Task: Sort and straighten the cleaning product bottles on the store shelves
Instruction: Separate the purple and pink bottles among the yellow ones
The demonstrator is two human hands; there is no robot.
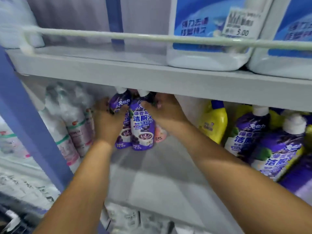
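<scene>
Hands, L (108, 122) & R (166, 112), fingers each clamped on 1 of 2 purple bottles (142, 127).

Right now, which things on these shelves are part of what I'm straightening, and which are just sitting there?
In hand: two purple white-capped bottles, gripped by left hand and right hand.

Just sitting: yellow blue-capped bottle; large white jugs with blue labels; clear wrapped bottles; price tag.
</scene>
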